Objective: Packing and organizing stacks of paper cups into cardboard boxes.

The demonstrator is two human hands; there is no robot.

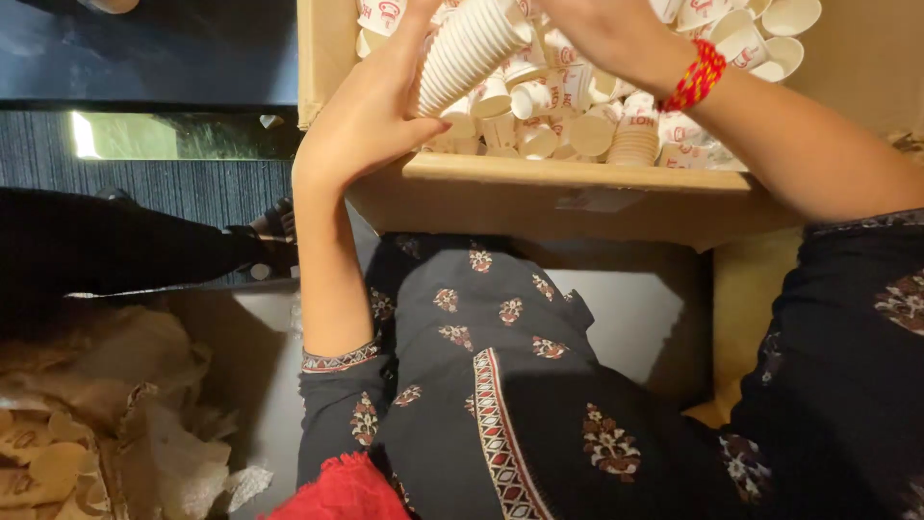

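1. The left hand [371, 111] is wrapped around the lower end of a long stack of paper cups [467, 53], thumb pressed against its side, fingers curled behind it
2. The right hand [606, 34] reaches in from the right and covers the upper end of the same stack; its fingers run past the top edge of the view, so I cannot tell how firmly they close on it
3. The stack lies tilted, its lower end toward the left hand, held just above the loose cups
4. Under it sits a cardboard box [577, 188] filled with loose paper cups [558, 130], white with red print, lying in all directions, with a few short stacks among them
5. A red and yellow thread bracelet [695, 77] circles the right wrist
6. The person wears dark patterned clothing [500, 385] with a red-trimmed border
7. At lower left lies crumpled brown paper [106, 414]
8. A sandalled foot [274, 226] of another person shows at the left, near the box
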